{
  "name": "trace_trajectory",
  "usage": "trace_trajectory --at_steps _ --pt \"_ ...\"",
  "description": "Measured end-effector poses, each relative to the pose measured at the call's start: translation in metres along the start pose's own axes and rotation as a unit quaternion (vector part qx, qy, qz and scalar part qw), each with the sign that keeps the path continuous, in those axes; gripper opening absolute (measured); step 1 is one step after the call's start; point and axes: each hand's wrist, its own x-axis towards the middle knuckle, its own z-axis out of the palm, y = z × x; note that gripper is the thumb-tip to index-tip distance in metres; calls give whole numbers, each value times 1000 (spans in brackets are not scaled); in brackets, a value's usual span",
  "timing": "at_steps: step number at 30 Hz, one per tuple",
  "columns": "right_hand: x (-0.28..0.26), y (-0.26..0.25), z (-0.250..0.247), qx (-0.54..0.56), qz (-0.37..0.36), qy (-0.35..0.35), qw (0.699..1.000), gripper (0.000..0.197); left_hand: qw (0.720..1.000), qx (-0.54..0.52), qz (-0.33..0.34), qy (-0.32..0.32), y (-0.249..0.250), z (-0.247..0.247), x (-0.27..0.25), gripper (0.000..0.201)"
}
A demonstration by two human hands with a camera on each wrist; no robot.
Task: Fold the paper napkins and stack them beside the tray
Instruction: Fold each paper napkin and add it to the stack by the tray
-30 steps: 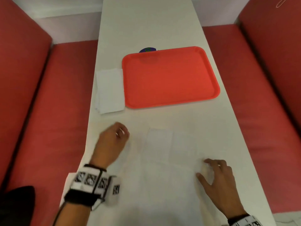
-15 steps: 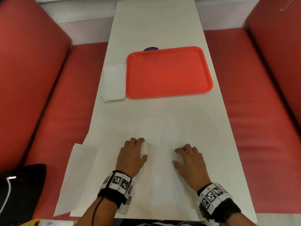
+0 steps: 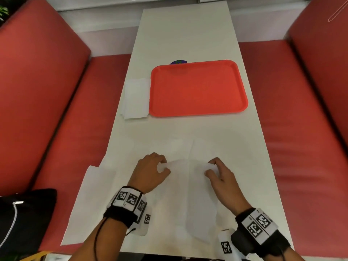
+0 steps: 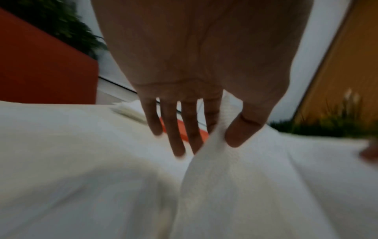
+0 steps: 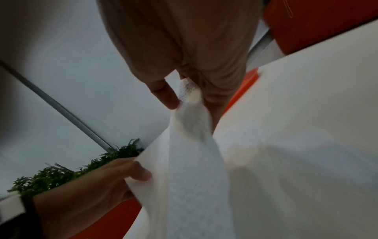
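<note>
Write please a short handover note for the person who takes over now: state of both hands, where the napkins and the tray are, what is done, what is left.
Left hand: pinches the left far corner of the unfolded white paper napkin, lifted off the white table.
Right hand: pinches the right far corner of the same napkin.
Orange plastic tray: at mid-table, nothing on it.
Done: a stack of folded white napkins lies against the tray's left side.
Left: fold this napkin and add it to the stack. Another flat white sheet overhangs the near left table edge; probably it also needs folding.
</note>
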Motion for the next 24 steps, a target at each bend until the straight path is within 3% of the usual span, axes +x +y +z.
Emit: trace_trajectory --at_steps 4,6,9,13,16,18,20,22,24 --pt "5 -15 -5 3 -2 10 1000 9 994 -109 -12 -13 27 -33 -11 10" --pt "6 -24 -4 29 -2 6 1000 8 988 -157 5 -14 46 -41 -15 6" --pt "5 -37 3 86 -2 -5 996 2 973 -229 30 -29 75 -44 -19 11" --pt "7 -46 11 141 0 -6 990 12 930 -352 77 -70 91 -43 -15 29" --pt "14 -45 8 190 20 14 981 13 891 -449 46 40 64 -49 -6 41" --pt "17 -48 9 231 31 9 972 15 903 -425 13 60 44 -46 -3 34" --pt "24 -54 13 252 37 2 967 16 933 -358 5 -21 33 -37 2 28" --pt "35 -61 19 253 34 1 967 17 929 -363 2 -78 27 -31 6 42" --pt "48 -70 25 258 25 2 966 16 912 -407 -6 -55 20 -37 14 46"
